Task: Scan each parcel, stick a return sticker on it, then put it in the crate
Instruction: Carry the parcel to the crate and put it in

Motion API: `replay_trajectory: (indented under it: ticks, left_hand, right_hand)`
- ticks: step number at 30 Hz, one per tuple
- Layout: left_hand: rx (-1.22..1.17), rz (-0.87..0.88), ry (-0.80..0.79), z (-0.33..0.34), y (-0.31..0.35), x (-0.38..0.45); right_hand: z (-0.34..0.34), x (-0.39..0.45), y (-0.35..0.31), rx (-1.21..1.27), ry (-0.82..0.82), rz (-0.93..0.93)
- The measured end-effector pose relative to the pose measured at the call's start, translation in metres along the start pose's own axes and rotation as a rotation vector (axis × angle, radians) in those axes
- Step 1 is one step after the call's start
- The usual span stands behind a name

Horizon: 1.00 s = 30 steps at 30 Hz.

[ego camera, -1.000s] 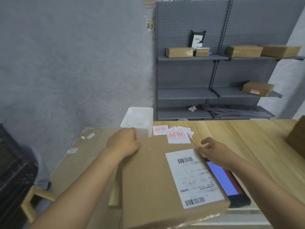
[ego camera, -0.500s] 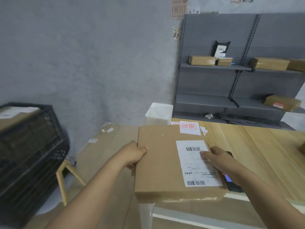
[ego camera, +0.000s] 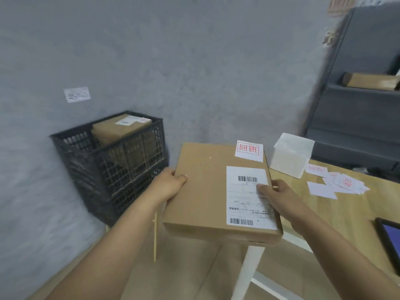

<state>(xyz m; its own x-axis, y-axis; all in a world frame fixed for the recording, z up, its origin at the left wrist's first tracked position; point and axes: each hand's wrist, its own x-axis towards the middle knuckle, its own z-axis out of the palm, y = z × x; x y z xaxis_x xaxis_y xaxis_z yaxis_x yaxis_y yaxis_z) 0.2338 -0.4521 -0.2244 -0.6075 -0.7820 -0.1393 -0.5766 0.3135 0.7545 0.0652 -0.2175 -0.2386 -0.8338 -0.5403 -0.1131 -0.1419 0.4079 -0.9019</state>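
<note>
Holding the flat cardboard parcel (ego camera: pixel 207 191) level in the air past the table's left edge, we grip it from both sides: our left hand (ego camera: pixel 167 186) curls round its left edge with the thumb on top, and our right hand (ego camera: pixel 279 193) clasps the right edge, thumb pressed on the white shipping label (ego camera: pixel 246 198). A white return sticker (ego camera: pixel 249 150) with red characters sits at the far right corner of its smooth brown face. Open floor lies between the parcel and the black lattice crate (ego camera: pixel 112 167) against the grey, rough wall; that crate already carries a brown box (ego camera: pixel 118 129) at its rim. On the pale wooden table (ego camera: pixel 350 208) to our right lie loose stickers (ego camera: pixel 337 185), a white tub (ego camera: pixel 292 158) and a dark tablet (ego camera: pixel 389 241).
</note>
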Motion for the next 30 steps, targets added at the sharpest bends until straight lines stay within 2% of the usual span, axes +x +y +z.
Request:
replay_trajectory:
  ticks: [10, 16, 22, 30]
  left_hand:
    - [-0.118, -0.054, 0.193, -0.162, -0.102, 0.083]
    - [-0.136, -0.025, 0.22, -0.251, -0.142, 0.146]
    - [-0.135, 0.007, 0.235, -0.299, -0.157, 0.223]
    - [-0.122, 0.041, 0.274, -0.345, -0.164, 0.353]
  right_hand:
    - [0.189, 0.071, -0.106, 0.055, -0.118, -0.081]
    - [0.289, 0.105, -0.166, 0.121, -0.147, -0.088]
    - [0.357, 0.168, -0.208, 0.149, -0.127, -0.087]
    - [0.434, 0.291, -0.256, 0.181, -0.158, -0.071]
